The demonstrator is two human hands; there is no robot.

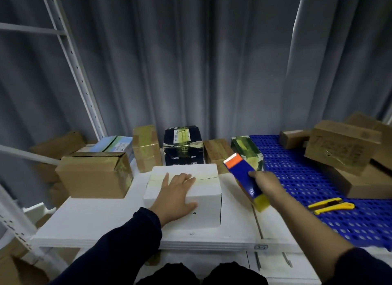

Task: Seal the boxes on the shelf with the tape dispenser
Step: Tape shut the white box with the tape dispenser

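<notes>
A white box (203,204) stands on the white shelf (95,223) in front of me, with a strip of yellowish tape across its top. My left hand (176,193) lies flat on the box top, fingers straight, thumb over the front edge. To the right of the box, my right hand (267,185) grips the blue tape dispenser (244,178) in the air; its orange head and blade point up and away, its yellow end toward me.
A brown box (93,176) sits left of the white one. Behind stand several taped boxes, among them a black box (183,146) and a green-yellow one (247,151). A blue perforated mat (297,178) carries a yellow utility knife (331,205) and stacked brown boxes (341,146).
</notes>
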